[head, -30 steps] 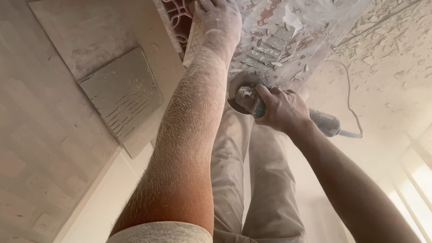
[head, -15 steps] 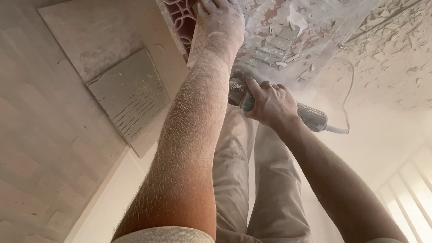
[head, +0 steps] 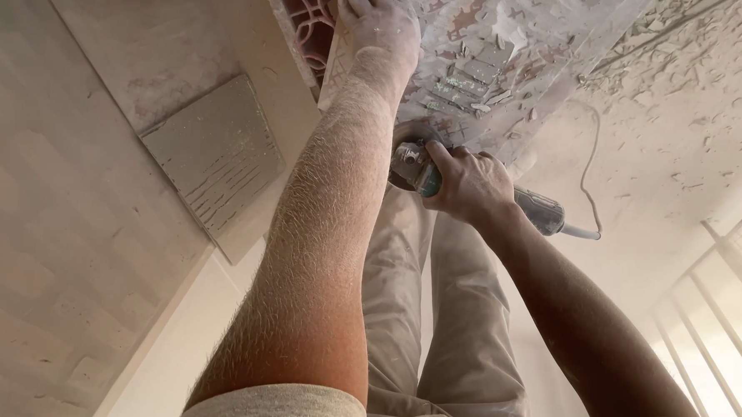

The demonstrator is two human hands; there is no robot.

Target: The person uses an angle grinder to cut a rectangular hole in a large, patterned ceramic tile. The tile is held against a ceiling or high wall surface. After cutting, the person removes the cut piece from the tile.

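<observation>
The left hand (head: pixel 383 25) lies flat, pinning the dusty patterned tile (head: pixel 512 39) by its near edge against shifting, while the right hand (head: pixel 468 183) grips the small grey angle grinder (head: pixel 439 182) just below that edge.

Dusty floor (head: pixel 692 122), tiles (head: pixel 215 156), chips (head: pixel 687 47)

The right hand (head: pixel 470 184) has drawn the angle grinder (head: pixel 439 180) nearer.
</observation>
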